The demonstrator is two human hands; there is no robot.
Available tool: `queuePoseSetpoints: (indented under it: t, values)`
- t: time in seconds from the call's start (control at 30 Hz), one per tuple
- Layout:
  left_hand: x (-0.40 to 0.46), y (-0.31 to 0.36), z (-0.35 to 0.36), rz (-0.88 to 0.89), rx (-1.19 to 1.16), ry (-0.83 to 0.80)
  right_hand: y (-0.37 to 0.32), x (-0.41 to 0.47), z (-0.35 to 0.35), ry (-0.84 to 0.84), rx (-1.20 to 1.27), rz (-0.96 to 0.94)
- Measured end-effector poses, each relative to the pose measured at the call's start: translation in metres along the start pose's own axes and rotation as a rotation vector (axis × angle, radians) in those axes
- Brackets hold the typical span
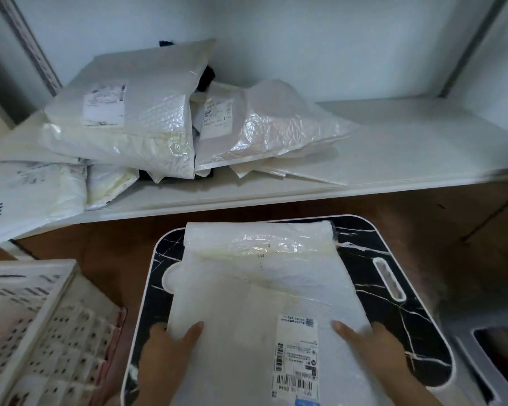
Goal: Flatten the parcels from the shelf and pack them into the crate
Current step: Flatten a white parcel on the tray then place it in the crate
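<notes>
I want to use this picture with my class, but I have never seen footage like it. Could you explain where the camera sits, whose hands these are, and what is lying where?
The camera is worn on a person's head and looks down at their own bare hands. The left hand and right hand grip the near edges of a white parcel, which lies on a black marbled tray. Above it, a white shelf holds a pile of more parcels. At the lower left stands a white slotted crate.
</notes>
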State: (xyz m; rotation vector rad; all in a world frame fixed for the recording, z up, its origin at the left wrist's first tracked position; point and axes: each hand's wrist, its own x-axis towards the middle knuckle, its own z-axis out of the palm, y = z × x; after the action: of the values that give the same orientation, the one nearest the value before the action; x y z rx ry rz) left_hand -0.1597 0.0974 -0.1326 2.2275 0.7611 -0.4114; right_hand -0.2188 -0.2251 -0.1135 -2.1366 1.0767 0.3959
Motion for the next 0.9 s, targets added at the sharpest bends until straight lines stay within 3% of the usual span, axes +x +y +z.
queuePoseSetpoints:
  t: [0.07,0.2,0.33,0.43,0.67,0.8,0.9]
  values:
    - [-0.017,-0.008,-0.011,0.006,-0.017,-0.080,0.002,-0.015,-0.006,-0.038,0.129,-0.020]
    - [-0.046,-0.003,-0.039,0.216,0.077,-0.155,-0.004,-0.048,-0.031,-0.047,0.235,-0.059]
    - [-0.069,0.016,-0.084,0.350,0.147,-0.167,-0.027,-0.100,-0.077,-0.141,0.309,-0.121]
    - [-0.089,0.035,-0.135,0.356,0.135,-0.147,-0.051,-0.133,-0.099,-0.230,0.369,-0.160]
    - [-0.111,0.031,-0.308,0.363,0.771,0.164,-0.131,-0.209,-0.050,-0.536,0.412,-0.294]
    - [-0.111,-0.009,-0.391,0.180,0.988,0.313,-0.167,-0.267,0.029,-0.709,0.437,-0.324]
    - [-0.105,-0.044,-0.429,0.012,1.071,0.517,-0.190,-0.305,0.085,-0.803,0.462,-0.336]
